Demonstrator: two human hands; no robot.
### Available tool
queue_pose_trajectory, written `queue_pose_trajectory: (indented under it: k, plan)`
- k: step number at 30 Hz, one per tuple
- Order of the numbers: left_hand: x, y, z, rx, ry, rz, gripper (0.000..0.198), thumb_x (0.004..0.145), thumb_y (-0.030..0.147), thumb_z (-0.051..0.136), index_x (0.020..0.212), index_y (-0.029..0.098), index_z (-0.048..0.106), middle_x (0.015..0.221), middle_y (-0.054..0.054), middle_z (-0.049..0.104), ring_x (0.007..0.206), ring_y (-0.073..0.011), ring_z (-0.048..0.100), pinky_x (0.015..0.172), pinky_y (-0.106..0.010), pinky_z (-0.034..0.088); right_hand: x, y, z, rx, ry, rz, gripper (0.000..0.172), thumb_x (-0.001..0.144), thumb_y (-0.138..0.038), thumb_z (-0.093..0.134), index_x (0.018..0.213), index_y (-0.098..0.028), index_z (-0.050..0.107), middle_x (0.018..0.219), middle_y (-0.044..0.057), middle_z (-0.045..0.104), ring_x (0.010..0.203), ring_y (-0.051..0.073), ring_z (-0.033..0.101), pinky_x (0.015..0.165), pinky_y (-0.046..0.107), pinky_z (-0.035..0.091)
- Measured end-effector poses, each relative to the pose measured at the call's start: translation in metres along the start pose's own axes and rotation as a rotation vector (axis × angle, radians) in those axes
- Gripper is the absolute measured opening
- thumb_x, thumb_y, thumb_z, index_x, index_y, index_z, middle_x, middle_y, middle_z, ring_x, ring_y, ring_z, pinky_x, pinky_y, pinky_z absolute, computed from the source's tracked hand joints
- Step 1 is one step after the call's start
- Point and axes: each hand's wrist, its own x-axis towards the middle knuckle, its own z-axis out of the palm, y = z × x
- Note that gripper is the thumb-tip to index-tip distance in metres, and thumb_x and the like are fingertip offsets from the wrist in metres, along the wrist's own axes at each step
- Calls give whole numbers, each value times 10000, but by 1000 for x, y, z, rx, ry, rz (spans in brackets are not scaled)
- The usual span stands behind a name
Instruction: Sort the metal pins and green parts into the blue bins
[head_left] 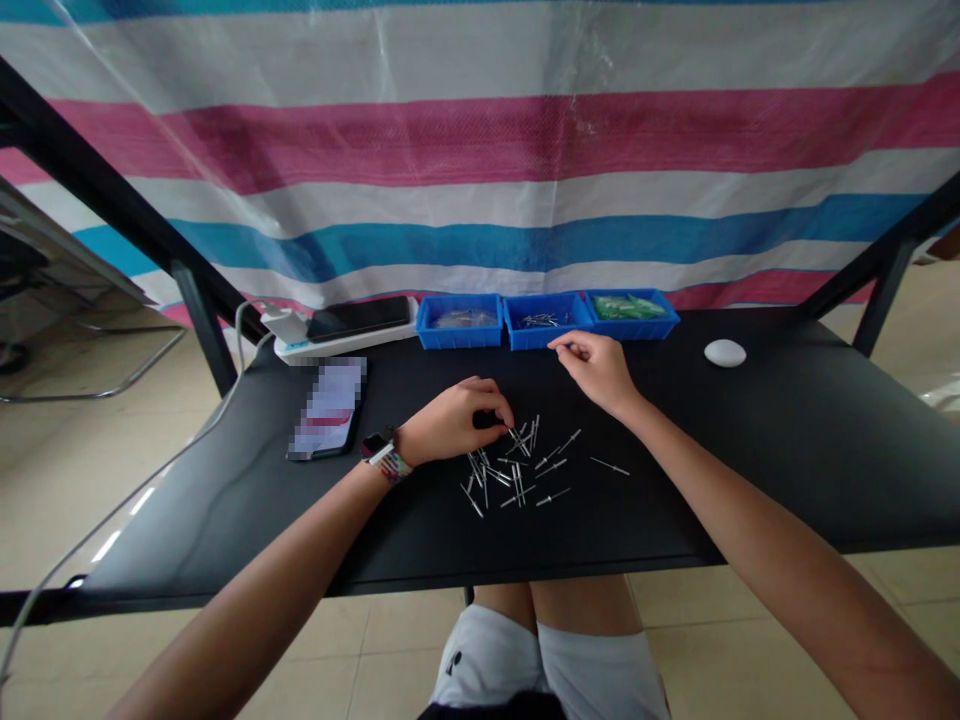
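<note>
Several thin silver blind rivets (517, 483) lie in a loose pile on the black table. My left hand (461, 418), wearing a watch on its wrist, reaches into the pile's far left side. Its thumb and forefinger pinch a rivet (516, 436). At the front right corner of the middle blue bin (529, 338) is my right hand (596, 368), with its fingers curled together. Whether anything sits in that pinch is hidden. More rivets (541, 320) lie inside the middle bin.
Flanking it are a left blue bin (459, 338) with clear bags and a right one (637, 328) with green packets. A phone (330, 410), a power strip (345, 347) bearing a dark phone (367, 318), and a white mouse (724, 353) are on the table. A striped sheet (480, 140) hangs behind.
</note>
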Motion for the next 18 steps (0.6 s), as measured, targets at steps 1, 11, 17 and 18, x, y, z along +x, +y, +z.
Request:
queue_pose_trajectory:
  k: [1,11,17,18]
  plan:
    - [0,-1,-1,-8,-5,-2,115,906,152,713,954,216,797,1012,-47,721,947,-195,668,932,-351,491,-2,-2,2,15,-31,-1,255,906,-299,608,925,-160,822,601,-13,561,562,150,487,597,301,362]
    - [-3,-4,-24,-280,-32,-118,93,894,250,707,901,163,740,926,-47,724,825,-164,673,768,-278,532,-18,-30,10,251,-260,34,205,937,-297,644,966,-173,805,716,19,682,601,148,582,574,285,412]
    - [-2,0,-26,-439,92,-210,254,923,398,711,849,155,706,837,-32,685,769,-164,634,720,-271,493,-26,-47,16,452,-447,113,165,902,-300,705,976,-182,794,812,33,733,618,139,601,558,269,462]
    - [-1,0,-24,-456,131,-225,271,924,413,716,844,154,704,826,-28,675,755,-158,620,701,-265,479,-27,-49,17,492,-472,131,160,894,-305,716,966,-180,787,817,36,740,615,138,606,553,266,470]
